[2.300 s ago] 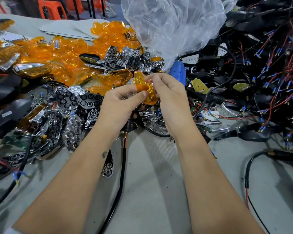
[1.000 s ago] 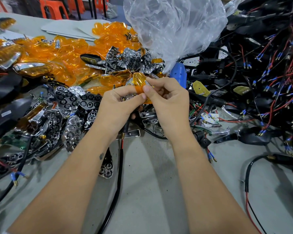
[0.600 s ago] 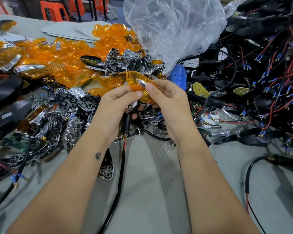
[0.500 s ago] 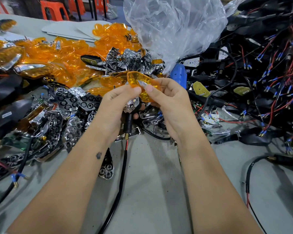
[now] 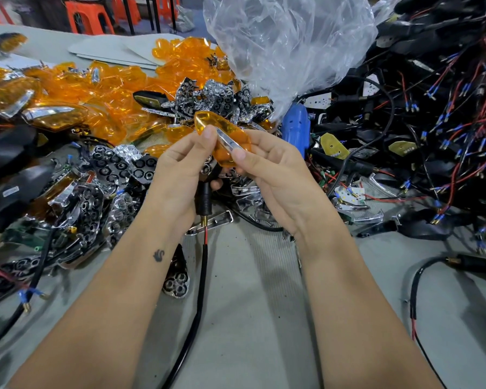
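Head view: apparently fitting amber lens (image 5: 222, 136) onto lamp stem (image 5: 204, 197), lens pinched by left hand (image 5: 180, 169) and right hand (image 5: 275, 169); next, likely squeezing edges evenly until flush.

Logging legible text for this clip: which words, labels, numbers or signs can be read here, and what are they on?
Nothing reads clearly.
White print on the yellow board among the wires: too blurred to read.
White sticker on the black housing at left: too small to read.
Amber lens pinched by the left hand and right hand: no lettering shows.
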Tool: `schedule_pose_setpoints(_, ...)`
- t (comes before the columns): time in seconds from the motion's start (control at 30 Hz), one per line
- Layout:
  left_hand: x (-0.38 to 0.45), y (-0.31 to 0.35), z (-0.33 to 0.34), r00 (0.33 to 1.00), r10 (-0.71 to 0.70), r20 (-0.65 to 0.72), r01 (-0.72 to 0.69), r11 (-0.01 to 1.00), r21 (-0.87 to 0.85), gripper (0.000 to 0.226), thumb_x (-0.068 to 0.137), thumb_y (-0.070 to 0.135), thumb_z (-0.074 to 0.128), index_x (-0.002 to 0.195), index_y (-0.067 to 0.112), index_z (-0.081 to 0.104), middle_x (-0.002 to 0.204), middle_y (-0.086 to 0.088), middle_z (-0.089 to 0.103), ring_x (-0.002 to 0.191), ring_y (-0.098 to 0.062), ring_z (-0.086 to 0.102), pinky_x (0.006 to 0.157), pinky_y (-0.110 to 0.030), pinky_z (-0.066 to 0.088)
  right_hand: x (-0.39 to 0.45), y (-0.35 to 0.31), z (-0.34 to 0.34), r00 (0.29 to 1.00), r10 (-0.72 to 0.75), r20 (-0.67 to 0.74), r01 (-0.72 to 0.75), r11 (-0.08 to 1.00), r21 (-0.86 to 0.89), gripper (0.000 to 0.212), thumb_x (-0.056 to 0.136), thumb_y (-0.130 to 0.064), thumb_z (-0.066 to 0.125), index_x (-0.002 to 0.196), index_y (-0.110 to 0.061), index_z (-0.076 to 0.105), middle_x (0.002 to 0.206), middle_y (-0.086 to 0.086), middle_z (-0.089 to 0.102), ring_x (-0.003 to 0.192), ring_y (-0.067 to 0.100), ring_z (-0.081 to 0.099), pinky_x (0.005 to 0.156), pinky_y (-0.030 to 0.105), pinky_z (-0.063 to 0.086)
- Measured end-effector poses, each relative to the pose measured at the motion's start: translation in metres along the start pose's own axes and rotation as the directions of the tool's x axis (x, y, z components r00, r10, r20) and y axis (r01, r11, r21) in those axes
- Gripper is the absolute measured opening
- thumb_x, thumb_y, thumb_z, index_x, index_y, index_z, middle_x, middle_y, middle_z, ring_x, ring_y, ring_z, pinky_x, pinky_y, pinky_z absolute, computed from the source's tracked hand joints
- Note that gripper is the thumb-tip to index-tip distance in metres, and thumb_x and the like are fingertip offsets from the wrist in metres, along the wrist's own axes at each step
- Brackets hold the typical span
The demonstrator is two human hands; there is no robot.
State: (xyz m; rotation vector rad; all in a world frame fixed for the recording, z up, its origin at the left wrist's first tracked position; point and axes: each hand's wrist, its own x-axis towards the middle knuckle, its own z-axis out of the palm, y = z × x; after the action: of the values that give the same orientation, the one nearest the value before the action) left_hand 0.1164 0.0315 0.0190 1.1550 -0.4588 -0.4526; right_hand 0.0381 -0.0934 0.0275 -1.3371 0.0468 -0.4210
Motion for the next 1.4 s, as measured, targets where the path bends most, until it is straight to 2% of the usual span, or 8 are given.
schedule_pose_setpoints(0.33,0.004,-0.005,0.002,0.999,-0.030,-0.032,0.032,0.998,0.063,0.023,0.082,0.048,0.063,0.074,0.030,0.075,0.081,0.008,0.072,0.065,-0.008,0.063,0.056,-0.021,0.046,0.000,-0.001,0.007,0.991,-0.061,-0.120,0.036,0.979,-0.200,0.023,0.088,0.004,0.067,0.109,-0.005,0.063,0.089,0.010,0.073,0.078,0.017,0.067,0.081,0.027,0.057)
schedule_pose_setpoints(0.5,0.005,-0.011,0.002,1.000,0.014,-0.001,-0.014,0.991,0.134,0.023,0.094,0.040,0.064,0.085,0.022,0.075,0.095,-0.008,0.072,0.090,-0.025,0.064,0.091,-0.058,0.050,0.000,0.001,0.010,0.981,-0.160,-0.109,0.081,0.851,-0.518,0.047,0.088,-0.006,0.069,0.127,-0.027,0.054,0.116,0.002,0.060,0.106,0.012,0.062,0.094,0.032,0.054)
schedule_pose_setpoints(0.57,0.006,-0.013,0.004,1.000,0.008,-0.003,-0.007,0.989,0.148,0.022,0.096,0.038,0.060,0.093,0.024,0.077,0.104,-0.005,0.074,0.102,-0.022,0.065,0.100,-0.055,0.046,-0.001,0.003,0.011,0.972,-0.215,-0.099,0.117,0.800,-0.588,0.049,0.085,-0.010,0.073,0.127,-0.028,0.057,0.123,-0.002,0.052,0.113,-0.001,0.054,0.098,0.023,0.049)
schedule_pose_setpoints(0.77,0.011,-0.015,0.003,0.992,-0.126,0.002,0.126,0.990,0.069,0.043,0.078,0.016,0.047,0.112,0.021,0.073,0.113,-0.008,0.069,0.078,-0.016,0.065,0.063,-0.032,0.052,0.001,0.005,0.007,0.937,-0.314,-0.151,0.097,0.651,-0.753,0.058,0.081,-0.018,0.078,0.135,-0.023,0.057,0.114,-0.008,0.047,0.099,-0.012,0.050,0.088,0.001,0.037)
schedule_pose_setpoints(0.97,0.010,-0.018,0.001,0.993,0.043,0.110,-0.038,0.998,-0.049,0.076,0.086,-0.012,0.046,0.131,0.049,0.042,0.114,-0.007,0.072,0.085,-0.022,0.070,0.066,-0.034,0.057,0.003,-0.001,0.006,0.894,-0.246,-0.374,0.064,0.897,-0.437,0.031,0.099,-0.026,0.057,0.129,-0.030,0.051,0.120,-0.005,0.057,0.096,0.006,0.059,0.083,0.018,0.047)
schedule_pose_setpoints(1.07,0.012,-0.019,0.000,0.997,-0.014,0.072,0.022,0.993,-0.114,0.084,0.090,-0.017,0.048,0.154,0.029,0.022,0.128,-0.013,0.065,0.097,-0.024,0.072,0.074,-0.038,0.059,0.003,-0.004,0.007,0.899,-0.175,-0.401,0.064,0.959,-0.274,0.022,0.106,-0.026,0.042,0.123,-0.033,0.052,0.108,0.001,0.057,0.081,0.013,0.050,0.068,0.018,0.042)
schedule_pose_setpoints(1.23,0.012,-0.018,0.001,0.995,0.001,0.104,0.009,0.995,-0.094,0.046,0.091,-0.016,0.050,0.128,0.011,0.055,0.105,-0.004,0.074,0.096,-0.019,0.070,0.082,-0.037,0.059,0.004,-0.006,0.015,0.935,-0.080,-0.344,-0.039,0.944,-0.327,0.018,0.082,-0.032,0.046,0.091,-0.037,0.062,0.087,-0.009,0.060,0.067,0.006,0.048,0.064,0.019,0.038)
schedule_pose_setpoints(1.4,0.010,-0.018,0.004,0.999,0.008,0.038,-0.006,0.999,-0.052,0.050,0.089,-0.014,0.057,0.126,0.019,0.058,0.096,0.001,0.075,0.088,-0.015,0.071,0.073,-0.028,0.059,0.000,0.002,0.023,0.948,-0.143,-0.283,-0.018,0.867,-0.499,0.026,0.079,-0.033,0.059,0.104,-0.030,0.065,0.101,-0.004,0.065,0.108,0.022,0.058,0.094,0.040,0.049)
